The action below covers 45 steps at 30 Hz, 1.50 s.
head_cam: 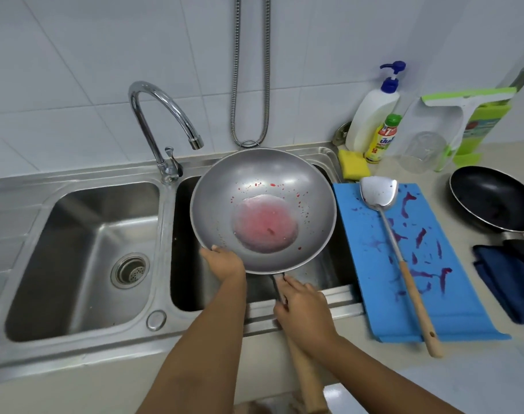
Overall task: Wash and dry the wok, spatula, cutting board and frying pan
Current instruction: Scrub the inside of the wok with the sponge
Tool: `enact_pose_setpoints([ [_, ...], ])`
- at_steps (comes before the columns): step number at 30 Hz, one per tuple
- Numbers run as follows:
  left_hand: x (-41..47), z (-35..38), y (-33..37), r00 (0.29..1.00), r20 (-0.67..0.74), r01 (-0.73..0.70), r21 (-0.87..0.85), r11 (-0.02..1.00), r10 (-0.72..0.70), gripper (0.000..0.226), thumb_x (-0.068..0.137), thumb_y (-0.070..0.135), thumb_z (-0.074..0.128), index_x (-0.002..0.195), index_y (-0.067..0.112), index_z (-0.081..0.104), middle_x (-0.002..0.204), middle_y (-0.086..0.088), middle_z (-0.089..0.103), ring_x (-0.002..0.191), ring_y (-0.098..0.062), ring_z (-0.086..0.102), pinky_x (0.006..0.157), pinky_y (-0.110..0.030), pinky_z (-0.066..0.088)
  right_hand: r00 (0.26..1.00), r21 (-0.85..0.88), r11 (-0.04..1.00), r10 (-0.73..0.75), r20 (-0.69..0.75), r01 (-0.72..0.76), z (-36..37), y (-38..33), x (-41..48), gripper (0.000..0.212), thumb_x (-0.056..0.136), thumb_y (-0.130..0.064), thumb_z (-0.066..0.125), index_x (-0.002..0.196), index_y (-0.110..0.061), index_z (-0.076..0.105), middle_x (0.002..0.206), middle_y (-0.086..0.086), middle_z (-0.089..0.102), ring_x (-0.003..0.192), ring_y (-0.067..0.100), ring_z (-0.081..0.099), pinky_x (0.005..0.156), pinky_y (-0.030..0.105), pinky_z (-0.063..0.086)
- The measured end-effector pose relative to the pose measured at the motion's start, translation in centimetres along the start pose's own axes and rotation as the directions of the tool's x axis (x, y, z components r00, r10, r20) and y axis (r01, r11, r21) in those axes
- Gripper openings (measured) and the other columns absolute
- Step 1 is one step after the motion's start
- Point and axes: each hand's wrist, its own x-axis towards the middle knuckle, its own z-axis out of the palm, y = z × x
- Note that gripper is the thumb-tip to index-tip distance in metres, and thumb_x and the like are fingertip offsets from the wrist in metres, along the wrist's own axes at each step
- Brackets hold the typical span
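The left hand (223,262) and right hand (304,312) are bare, and both forearms (201,348) are bare as far as they show. Whatever is worn higher up lies out of view.

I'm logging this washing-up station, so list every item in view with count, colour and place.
wok: one, silver with pink liquid, over right basin
spatula: one, steel and wood, on cutting board
cutting board: one, blue, purple-stained, counter right of sink
frying pan: one, black, far right counter
cloth: one, dark blue, by frying pan's handle
sponge: one, yellow, behind cutting board
pump bottle: one, white, by wall
small bottle: one, yellow, green cap, beside pump bottle
squeegee: one, white and green, by wall
tap: one, chrome, behind basins
hose: one, metal, on wall
sink: one, steel, two basins
left grip: one, holds wok's rim
right grip: one, holds wok's handle
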Motion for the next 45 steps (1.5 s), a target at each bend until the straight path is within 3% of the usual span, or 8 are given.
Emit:
enact_pose_setpoints([
  [4, 0.1, 1.4, -0.5, 0.989, -0.147, 0.019, -0.056, 0.998, -0.027, 0.03, 0.106, 0.025, 0.029, 0.123, 0.003, 0.041, 0.124, -0.021, 0.057, 0.11, -0.037, 0.057, 0.095, -0.042, 0.046, 0.997, 0.03, 0.997, -0.073, -0.032, 0.073, -3.8, 2.6, 2.8, 0.054, 0.099, -0.039, 0.044, 0.15, -0.025, 0.035, 0.157, -0.006, 0.032, 0.14, 0.02, 0.031, 0.114, 0.04, 0.027],
  [7, 0.3, 1.9, -0.8, 0.978, -0.206, 0.028, -0.033, 0.999, -0.035, 0.029, 0.105, 0.025, 0.03, 0.121, 0.004, 0.042, 0.119, -0.023, 0.059, 0.106, -0.039, 0.059, 0.091, -0.045, 0.048, 0.984, -0.005, 0.996, -0.085, -0.154, 0.085, -7.7, 5.7, 8.1, 0.046, 0.097, -0.03, 0.049, 0.141, -0.017, 0.048, 0.144, 0.002, 0.048, 0.126, 0.028, 0.042, 0.103, 0.041, 0.038],
  [13, 0.8, 2.5, -1.2, 0.962, -0.272, 0.03, -0.031, 0.999, -0.037, 0.027, 0.105, 0.024, 0.032, 0.12, 0.004, 0.043, 0.121, -0.026, 0.057, 0.107, -0.042, 0.058, 0.089, -0.044, 0.046, 0.939, -0.144, 0.985, 0.038, -0.341, -0.092, -16.0, 11.5, 21.1, 0.04, 0.092, -0.027, 0.049, 0.128, -0.009, 0.054, 0.134, 0.013, 0.051, 0.118, 0.039, 0.043, 0.093, 0.045, 0.039],
  [20, 1.4, 2.8, -1.6, 0.95, -0.31, 0.026, -0.034, 0.999, -0.035, 0.026, 0.104, 0.024, 0.034, 0.119, 0.006, 0.044, 0.118, -0.024, 0.058, 0.105, -0.039, 0.059, 0.092, -0.047, 0.049, 0.917, -0.3, 0.866, 0.373, -0.142, -0.399, -18.4, 16.0, 29.0, 0.071, 0.088, -0.063, 0.046, 0.138, -0.013, 0.041, 0.144, 0.017, 0.041, 0.134, 0.037, 0.033, 0.108, 0.05, 0.027],
  [29, 1.4, 2.6, -1.7, 0.958, -0.282, 0.038, -0.02, 0.999, -0.042, 0.023, 0.104, 0.027, 0.034, 0.116, 0.01, 0.044, 0.102, -0.015, 0.057, 0.095, -0.034, 0.059, 0.089, -0.048, 0.052, 0.918, -0.236, 0.911, 0.264, -0.295, -0.338, -17.7, 16.1, 29.7, 0.053, 0.091, -0.049, 0.048, 0.134, -0.02, 0.041, 0.13, 0.021, 0.051, 0.121, 0.039, 0.046, 0.101, 0.047, 0.031],
  [34, 1.1, 2.4, -1.5, 0.964, -0.262, 0.04, -0.011, 0.999, -0.041, 0.024, 0.105, 0.026, 0.033, 0.116, 0.009, 0.044, 0.098, -0.011, 0.054, 0.089, -0.03, 0.057, 0.086, -0.044, 0.052, 0.911, -0.2, 0.974, 0.017, -0.413, -0.108, -16.6, 12.5, 27.7, 0.048, 0.089, -0.039, 0.051, 0.134, -0.023, 0.052, 0.134, 0.019, 0.048, 0.122, 0.038, 0.041, 0.099, 0.046, 0.031],
  [38, 1.7, 1.6, -1.3, 0.969, -0.241, 0.043, -0.013, 0.999, -0.045, 0.025, 0.104, 0.027, 0.034, 0.12, 0.012, 0.045, 0.104, -0.015, 0.059, 0.097, -0.034, 0.06, 0.089, -0.047, 0.053, 0.951, -0.283, 0.949, -0.205, -0.229, 0.136, -11.8, 7.8, 23.7, 0.049, 0.091, -0.041, 0.051, 0.138, -0.03, 0.05, 0.135, 0.015, 0.047, 0.121, 0.036, 0.042, 0.097, 0.043, 0.035],
  [45, 4.2, -1.0, -0.6, 0.975, -0.224, -0.001, 0.026, 1.0, 0.007, 0.035, 0.104, 0.025, 0.035, 0.136, 0.01, 0.042, 0.118, -0.021, 0.059, 0.106, -0.038, 0.059, 0.088, -0.041, 0.048, 0.937, -0.201, 0.928, -0.268, 0.225, 0.314, -1.6, 2.1, 17.0, 0.053, 0.095, -0.039, 0.046, 0.146, -0.046, 0.033, 0.151, 0.007, 0.028, 0.128, 0.035, 0.035, 0.106, 0.044, 0.033],
])
